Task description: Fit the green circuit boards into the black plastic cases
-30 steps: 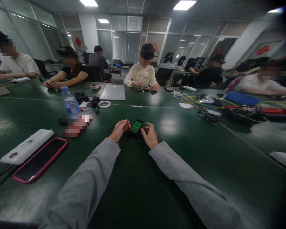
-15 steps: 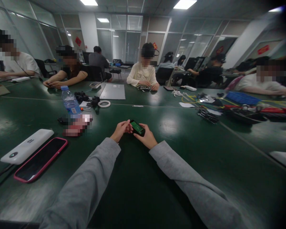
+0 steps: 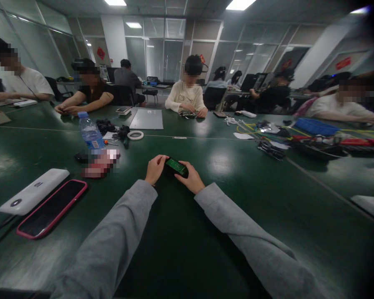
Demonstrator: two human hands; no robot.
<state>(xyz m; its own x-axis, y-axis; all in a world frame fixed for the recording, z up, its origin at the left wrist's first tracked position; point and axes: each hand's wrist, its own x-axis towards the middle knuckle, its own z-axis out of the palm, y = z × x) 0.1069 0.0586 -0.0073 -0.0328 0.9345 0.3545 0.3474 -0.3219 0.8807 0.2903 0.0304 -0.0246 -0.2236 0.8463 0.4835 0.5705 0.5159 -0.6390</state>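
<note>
In the head view, a small black smartphone (image 3: pixel 176 166) with a green, light-speckled screen is held sideways above the green table, in the middle. My left hand (image 3: pixel 156 169) is closed on its left end, the thumb at the near top corner. My right hand (image 3: pixel 191 177) wraps the right end, with its thumb along the lower edge of the screen. The fingers behind the phone are hidden. Grey sleeves cover both my forearms.
On my left lie a pink-cased phone (image 3: pixel 52 209), a white power bank (image 3: pixel 34 191) with a cable, and a water bottle (image 3: pixel 91 132). A tape roll (image 3: pixel 135 135) and laptop (image 3: pixel 147 119) sit further back. Cables and a blue bag (image 3: pixel 316 126) lie right. Several people sit around.
My left hand has turned and closed on the phone's left end, where its fingers were looser before. The phone has swung to lie more level and shifted slightly left.
</note>
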